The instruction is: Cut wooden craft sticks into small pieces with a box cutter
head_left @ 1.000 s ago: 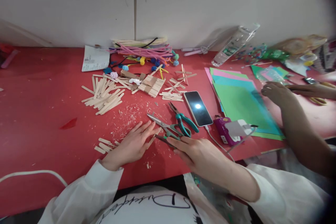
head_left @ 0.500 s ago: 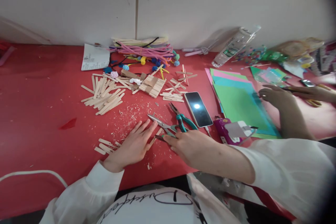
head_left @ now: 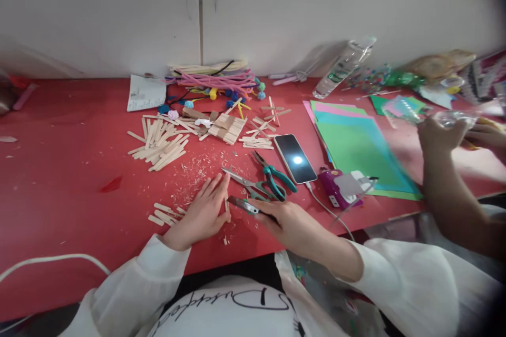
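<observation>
My right hand is wrapped round a utility knife, its blade pointing left. The blade tip touches or nearly touches a short wooden craft stick; I cannot tell which. Flat on the table, my left hand pins that stick between its fingertips and thumb. Scissors and teal-handled pliers lie just beyond my hands. Wood shavings are scattered around there. A few cut sticks rest left of my left hand.
Behind are a pile of craft sticks, a stick panel and pipe cleaners. A phone, purple power bank and coloured paper lie to the right. Beside them a co-worker's hand holds clear plastic.
The knife blade has swung clear of the scissors and shows more fully. The stick under my left hand now points more straight away from me. The co-worker's hand moved right, onto clear plastic.
</observation>
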Demonstrator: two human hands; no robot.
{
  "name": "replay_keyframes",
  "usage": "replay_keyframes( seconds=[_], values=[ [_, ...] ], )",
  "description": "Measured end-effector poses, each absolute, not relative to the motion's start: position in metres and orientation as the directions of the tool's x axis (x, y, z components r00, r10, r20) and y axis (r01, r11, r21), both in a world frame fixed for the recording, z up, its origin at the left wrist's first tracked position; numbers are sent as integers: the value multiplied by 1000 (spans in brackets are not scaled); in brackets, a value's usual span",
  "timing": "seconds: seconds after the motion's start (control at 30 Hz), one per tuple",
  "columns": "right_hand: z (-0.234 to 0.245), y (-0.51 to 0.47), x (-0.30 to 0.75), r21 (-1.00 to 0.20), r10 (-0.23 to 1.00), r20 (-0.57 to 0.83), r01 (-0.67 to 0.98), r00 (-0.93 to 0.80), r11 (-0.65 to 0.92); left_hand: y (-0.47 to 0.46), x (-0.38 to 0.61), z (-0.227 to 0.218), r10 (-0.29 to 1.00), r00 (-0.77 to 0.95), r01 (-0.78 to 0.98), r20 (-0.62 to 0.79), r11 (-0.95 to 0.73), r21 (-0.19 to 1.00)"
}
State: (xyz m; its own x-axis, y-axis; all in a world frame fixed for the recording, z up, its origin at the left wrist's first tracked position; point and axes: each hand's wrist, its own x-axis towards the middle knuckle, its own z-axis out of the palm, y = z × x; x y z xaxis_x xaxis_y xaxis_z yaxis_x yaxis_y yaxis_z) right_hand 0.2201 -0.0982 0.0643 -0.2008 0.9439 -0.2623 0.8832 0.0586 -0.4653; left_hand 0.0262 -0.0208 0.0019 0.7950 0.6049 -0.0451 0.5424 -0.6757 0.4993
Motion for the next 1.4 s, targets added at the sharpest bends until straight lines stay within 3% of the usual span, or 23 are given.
replay_keyframes(
  seconds=[0.17, 0.27, 0.53, 1.1, 1.4],
  values=[
    [70, -101, 218, -68, 907, -237, 938, -347, 341, -19, 27, 1, 586, 809, 529, -49, -688, 496],
    [76, -97, 220, 9, 878, -253, 907, -405, 421, -19, 27, 1, 581, 812, 524, -52, -688, 502],
    [84, -89, 225, -42, 872, -173, 888, -457, 457, -18, 24, 2, 554, 832, 479, -23, -697, 533],
    [90, -78, 211, -15, 799, -343, 853, -494, 521, -15, 23, 3, 535, 842, 474, -64, -679, 561],
    [83, -77, 216, -305, 892, -335, 931, -304, 202, -15, 26, 7, 542, 839, 460, -48, -661, 593]
  ],
)
